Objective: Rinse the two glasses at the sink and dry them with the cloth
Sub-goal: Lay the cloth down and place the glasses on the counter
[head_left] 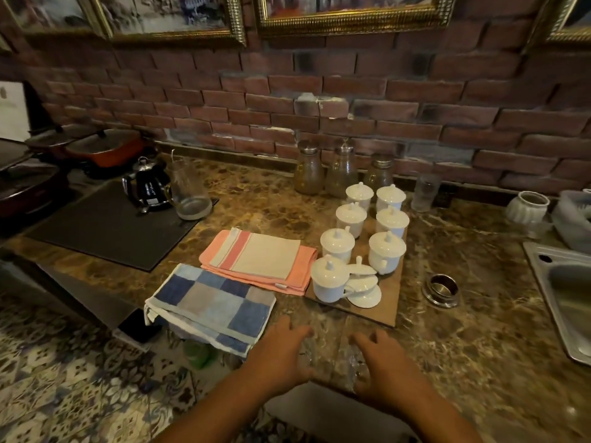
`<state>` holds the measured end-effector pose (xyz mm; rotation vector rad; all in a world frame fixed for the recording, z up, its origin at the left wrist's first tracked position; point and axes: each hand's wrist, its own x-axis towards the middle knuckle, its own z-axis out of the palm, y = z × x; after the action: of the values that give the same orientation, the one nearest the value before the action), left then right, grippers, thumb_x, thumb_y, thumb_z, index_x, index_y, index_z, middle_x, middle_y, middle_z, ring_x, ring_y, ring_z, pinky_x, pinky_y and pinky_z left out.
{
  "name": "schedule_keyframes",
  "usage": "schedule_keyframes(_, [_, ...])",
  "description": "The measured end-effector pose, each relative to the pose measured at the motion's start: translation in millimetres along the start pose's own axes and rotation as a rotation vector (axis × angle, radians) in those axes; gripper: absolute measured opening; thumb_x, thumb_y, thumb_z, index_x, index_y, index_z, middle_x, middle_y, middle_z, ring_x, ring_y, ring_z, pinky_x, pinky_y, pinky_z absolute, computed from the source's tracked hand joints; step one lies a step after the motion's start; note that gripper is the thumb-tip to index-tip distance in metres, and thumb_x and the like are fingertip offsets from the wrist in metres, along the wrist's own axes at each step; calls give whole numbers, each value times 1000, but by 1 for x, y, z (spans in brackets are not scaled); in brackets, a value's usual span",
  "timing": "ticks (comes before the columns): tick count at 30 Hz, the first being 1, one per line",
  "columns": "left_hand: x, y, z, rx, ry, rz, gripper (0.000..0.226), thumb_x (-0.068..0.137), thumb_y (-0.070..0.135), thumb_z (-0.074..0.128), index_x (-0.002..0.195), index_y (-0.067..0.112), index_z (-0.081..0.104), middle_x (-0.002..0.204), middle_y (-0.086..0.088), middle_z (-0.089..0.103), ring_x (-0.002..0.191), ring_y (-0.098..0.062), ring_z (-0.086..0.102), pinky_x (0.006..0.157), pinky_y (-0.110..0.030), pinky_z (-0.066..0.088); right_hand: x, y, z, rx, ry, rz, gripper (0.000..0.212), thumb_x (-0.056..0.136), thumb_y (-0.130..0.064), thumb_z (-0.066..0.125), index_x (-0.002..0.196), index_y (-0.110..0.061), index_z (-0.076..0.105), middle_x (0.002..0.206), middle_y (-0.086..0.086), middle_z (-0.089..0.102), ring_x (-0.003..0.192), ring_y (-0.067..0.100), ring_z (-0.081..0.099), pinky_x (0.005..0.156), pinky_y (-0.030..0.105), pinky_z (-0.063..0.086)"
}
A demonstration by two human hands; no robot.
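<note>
At the front edge of the marble table (pixel 479 346) you have both hands close together, each one curved around a clear glass. Your left hand (pixel 281 353) wraps the left glass (pixel 308 346), with the fingers on its far side and the thumb near you. Your right hand (pixel 380 369) wraps the right glass (pixel 351 356) in the same way. The 2 glasses stand just beside each other on the table and are hard to see, because they are transparent and blurred. I cannot tell if each grip is already tight on its glass or only resting on it.

Left of your hands, a blue checked cloth (pixel 211 305) hangs partly over the table edge. Behind it lies a folded pink cloth (pixel 259 260). White lidded cups (pixel 361 231) stand on a board further back. The steel sink (pixel 566 292) is at the right edge of the view, well apart from the glasses.
</note>
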<state>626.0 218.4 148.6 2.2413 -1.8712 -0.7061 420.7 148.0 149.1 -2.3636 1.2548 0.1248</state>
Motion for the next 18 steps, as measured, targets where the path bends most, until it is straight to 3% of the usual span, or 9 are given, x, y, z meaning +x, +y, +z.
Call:
schedule_keyframes(6, [32, -13, -20, 65, -9, 129, 61, 86, 44, 68, 140, 33, 43, 139, -3, 41, 128, -25, 46, 96, -30, 44, 14, -7, -2, 5, 50, 93, 68, 80, -45, 67, 140, -37, 37, 126, -3, 40, 115, 16, 45, 80, 19, 36])
schedule_keyframes(11, [59, -31, -28, 43, -49, 181, 68, 85, 49, 71, 144, 37, 39, 149, -1, 37, 133, -23, 46, 102, -33, 46, 20, -23, 2, -6, 119, 210, 65, 83, -41, 67, 140, -40, 36, 124, -7, 42, 109, 10, 44, 73, 16, 31])
schedule_keyframes(18, [84, -56, -28, 21, -113, 280, 68, 83, 50, 73, 142, 40, 40, 142, 1, 38, 130, -22, 43, 99, -35, 50, 25, -42, 19, 18, 169, 335, 69, 77, -47, 68, 138, -40, 36, 121, -4, 43, 101, 13, 45, 79, 22, 45])
